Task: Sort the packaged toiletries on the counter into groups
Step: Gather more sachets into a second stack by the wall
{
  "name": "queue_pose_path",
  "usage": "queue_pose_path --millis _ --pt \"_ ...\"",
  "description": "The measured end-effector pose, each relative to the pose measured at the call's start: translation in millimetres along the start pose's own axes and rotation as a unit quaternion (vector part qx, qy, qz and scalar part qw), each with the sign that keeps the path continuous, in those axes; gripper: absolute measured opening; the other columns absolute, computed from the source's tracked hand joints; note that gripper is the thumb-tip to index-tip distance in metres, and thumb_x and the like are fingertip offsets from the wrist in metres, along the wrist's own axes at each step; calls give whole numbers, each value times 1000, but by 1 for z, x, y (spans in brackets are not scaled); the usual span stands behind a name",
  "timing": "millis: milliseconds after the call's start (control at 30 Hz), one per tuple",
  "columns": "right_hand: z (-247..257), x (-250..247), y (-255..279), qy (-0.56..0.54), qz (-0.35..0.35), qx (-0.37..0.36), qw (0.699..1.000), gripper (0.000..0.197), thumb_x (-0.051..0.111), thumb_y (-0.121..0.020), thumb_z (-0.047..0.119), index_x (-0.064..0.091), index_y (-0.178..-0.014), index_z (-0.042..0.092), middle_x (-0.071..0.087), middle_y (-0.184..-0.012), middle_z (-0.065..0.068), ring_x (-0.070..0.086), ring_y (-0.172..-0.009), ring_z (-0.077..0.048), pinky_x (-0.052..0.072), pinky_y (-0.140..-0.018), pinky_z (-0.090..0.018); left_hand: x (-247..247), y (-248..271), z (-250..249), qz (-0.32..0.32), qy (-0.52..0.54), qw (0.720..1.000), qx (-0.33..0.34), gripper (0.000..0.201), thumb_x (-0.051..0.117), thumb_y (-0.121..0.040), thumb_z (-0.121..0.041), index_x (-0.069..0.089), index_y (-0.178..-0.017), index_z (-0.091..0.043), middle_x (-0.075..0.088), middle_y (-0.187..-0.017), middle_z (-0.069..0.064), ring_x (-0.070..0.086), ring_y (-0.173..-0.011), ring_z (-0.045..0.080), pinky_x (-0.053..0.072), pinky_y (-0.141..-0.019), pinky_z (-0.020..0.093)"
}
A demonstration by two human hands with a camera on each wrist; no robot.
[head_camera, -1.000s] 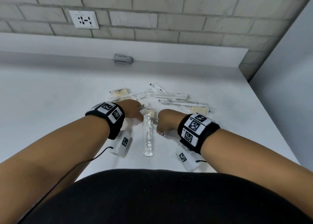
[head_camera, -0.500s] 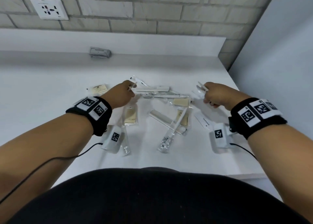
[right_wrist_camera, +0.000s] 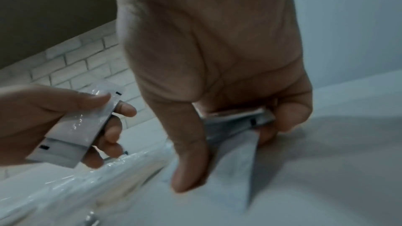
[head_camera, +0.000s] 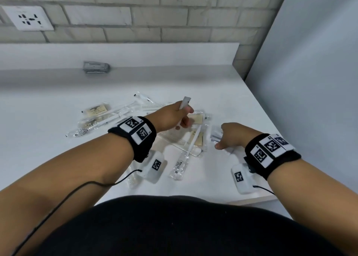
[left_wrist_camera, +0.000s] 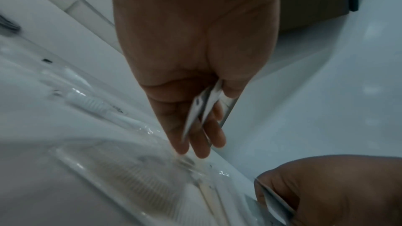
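My left hand [head_camera: 183, 118] hovers over the middle of the pile and pinches a small flat white packet [head_camera: 185, 102] upright between thumb and fingers. The same packet [right_wrist_camera: 82, 126] shows clearly in the right wrist view. To its right, my right hand [head_camera: 220, 141] is low at the counter with fingers curled round another flat white packet [right_wrist_camera: 237, 118]. Under and between the hands lie a wrapped comb [head_camera: 174, 139] and a wrapped toothbrush [head_camera: 187, 153]. More clear-wrapped toothbrushes [head_camera: 108, 120] and a beige packet [head_camera: 97, 109] lie to the left.
The white counter [head_camera: 48, 149] ends close to the right of my right hand, beside a grey wall [head_camera: 310, 81]. A small grey object [head_camera: 95, 67] sits on the back ledge. A wall socket [head_camera: 29, 18] is set in the brick wall.
My left hand has moved right from the far side of the pile and now holds a white packet up. My right hand has dropped toward the counter with its packet.
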State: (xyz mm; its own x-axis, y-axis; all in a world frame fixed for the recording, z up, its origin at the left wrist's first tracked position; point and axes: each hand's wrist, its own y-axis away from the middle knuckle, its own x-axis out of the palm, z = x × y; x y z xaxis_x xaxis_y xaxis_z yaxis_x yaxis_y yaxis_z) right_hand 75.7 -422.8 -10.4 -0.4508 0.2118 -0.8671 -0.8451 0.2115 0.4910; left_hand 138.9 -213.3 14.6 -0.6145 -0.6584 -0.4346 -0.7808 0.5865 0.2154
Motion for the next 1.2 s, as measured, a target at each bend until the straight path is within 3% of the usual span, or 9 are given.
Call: queue_pose_path --millis 100,200,333,500,667,800,967,1100,1200 --pt "1 -5 6 -23 -32 -36 999 34 69 -84 26 42 -99 13 57 -106 -8 49 -85 -22 34 -59 -27 -6 6 7 16 125 992 -14 32 36 -102 -40 53 -121 -21 69 -106 7 67 -98 18 54 -82 42" --pt "14 -26 19 -163 -105 -92 977 34 68 -85 24 40 -99 11 52 -89 -2 50 -80 -21 36 -59 -28 -15 12 13 1 256 966 -36 35 39 -101 -41 49 -130 -25 62 -117 12 62 -108 30 50 -89 60" --pt "67 -56 27 -369 -107 -191 903 45 73 -82 23 46 -117 14 57 -93 2 56 -80 -15 45 -65 -29 -19 19 7 21 376 926 -30 38 35 -103 -39 53 -130 -21 66 -106 8 67 -98 28 49 -93 56" --pt "125 -58 25 -295 -130 -190 927 35 71 -82 25 47 -104 13 58 -92 2 56 -79 -13 41 -62 -28 -33 35 1 19 438 899 3 63 34 -90 -60 57 -128 -16 66 -119 10 65 -106 27 51 -93 49" --pt "164 -49 32 -287 -86 -250 921 52 76 -59 37 58 -106 23 55 -113 -7 62 -91 -20 55 -76 -32 -53 54 24 -41 421 906 0 31 57 -93 -15 59 -122 -3 66 -116 17 67 -102 25 57 -86 35" --pt "179 -47 38 -325 -101 -295 893 64 75 -78 14 49 -137 18 46 -121 -2 49 -106 -11 39 -90 -20 -69 71 35 -98 441 892 9 15 53 -95 -8 64 -105 -4 72 -90 8 71 -78 16 60 -78 29" --pt "198 -38 36 -460 -139 -274 833 26 73 -80 4 62 -99 17 51 -75 1 61 -50 0 47 -52 -12 -89 96 46 -101 467 878 9 19 56 -94 -15 69 -105 -5 72 -101 9 71 -94 24 59 -82 29" --pt "215 -38 36 -462 -148 -266 833 17 73 -82 18 60 -70 20 56 -65 -3 54 -60 -16 40 -59 -25 -105 113 54 -101 472 876 8 24 54 -95 -11 65 -116 -7 71 -110 11 70 -100 29 59 -78 26" --pt "224 -38 35 -446 -129 -260 846 14 71 -83 20 66 -71 18 61 -69 -7 53 -67 -21 41 -65 -32 -115 120 58 -120 454 883 1 24 56 -95 -15 65 -116 -9 72 -107 11 73 -89 23 59 -67 22"
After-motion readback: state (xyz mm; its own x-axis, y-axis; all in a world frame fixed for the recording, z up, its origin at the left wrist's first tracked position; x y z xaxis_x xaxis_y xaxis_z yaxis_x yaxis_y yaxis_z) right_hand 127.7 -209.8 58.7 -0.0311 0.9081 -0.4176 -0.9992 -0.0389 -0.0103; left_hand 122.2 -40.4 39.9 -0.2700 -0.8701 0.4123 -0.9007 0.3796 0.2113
